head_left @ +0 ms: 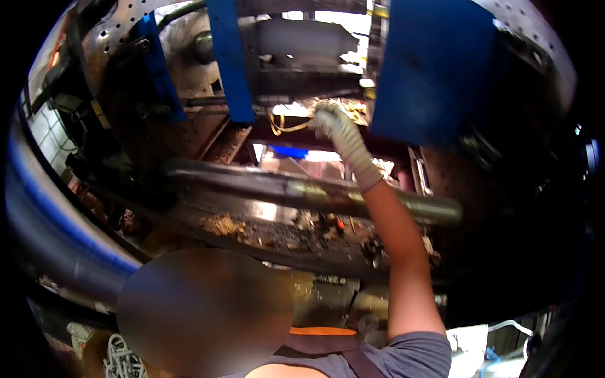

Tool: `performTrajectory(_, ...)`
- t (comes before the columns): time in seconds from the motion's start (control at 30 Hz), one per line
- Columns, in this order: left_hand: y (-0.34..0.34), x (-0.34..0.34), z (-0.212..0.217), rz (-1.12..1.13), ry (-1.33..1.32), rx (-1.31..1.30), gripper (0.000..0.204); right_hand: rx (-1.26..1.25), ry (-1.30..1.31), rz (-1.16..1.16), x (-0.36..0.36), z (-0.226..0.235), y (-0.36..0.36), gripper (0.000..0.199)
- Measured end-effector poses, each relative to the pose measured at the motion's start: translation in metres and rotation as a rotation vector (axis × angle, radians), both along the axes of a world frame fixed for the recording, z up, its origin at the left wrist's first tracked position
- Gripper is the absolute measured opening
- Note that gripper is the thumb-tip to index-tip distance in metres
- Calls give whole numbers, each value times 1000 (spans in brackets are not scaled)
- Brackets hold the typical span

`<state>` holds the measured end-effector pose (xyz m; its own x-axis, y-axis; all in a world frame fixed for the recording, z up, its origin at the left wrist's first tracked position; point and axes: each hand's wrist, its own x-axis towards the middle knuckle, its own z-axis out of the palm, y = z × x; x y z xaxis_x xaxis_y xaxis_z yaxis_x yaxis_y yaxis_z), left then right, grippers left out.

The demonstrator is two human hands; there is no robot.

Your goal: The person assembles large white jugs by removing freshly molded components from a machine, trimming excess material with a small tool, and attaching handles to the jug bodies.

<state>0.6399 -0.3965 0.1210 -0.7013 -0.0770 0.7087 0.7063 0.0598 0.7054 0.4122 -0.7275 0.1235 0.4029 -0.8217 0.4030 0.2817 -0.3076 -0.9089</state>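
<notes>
My right arm reaches forward across a long metal bar (pixel 302 190) into the opening of a large machine. At its end my right hand (pixel 334 123), in a pale striped glove, hangs bent over the opening, its fingers smeared by motion. A thin yellow strip (pixel 277 128) curves in a loop beside the fingertips and seems to meet them. I cannot make out whether the fingers grip it. My left hand does not show.
Blue panels (pixel 428 69) and upright blue bars (pixel 228 60) frame the opening. A grey roller (pixel 302 39) lies behind. Scraps and debris (pixel 227 223) cover the ledge below the bar. A curved blue and silver edge (pixel 57 220) runs along the left.
</notes>
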Motion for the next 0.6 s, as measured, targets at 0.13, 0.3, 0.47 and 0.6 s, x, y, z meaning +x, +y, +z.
performTrajectory(0.13,-24,51,32,235,-91,92,17,-594,545,-848,60,64,-221,45)
performTrajectory(0.3,-56,98,46,428,-169,232,18,218,378,-704,70,73,-391,53)
performTrajectory(0.47,-73,125,23,371,-108,125,18,489,-290,-505,-36,168,-517,54)
performTrajectory(0.6,-64,106,34,449,-144,259,19,329,93,-1226,69,123,-319,44)
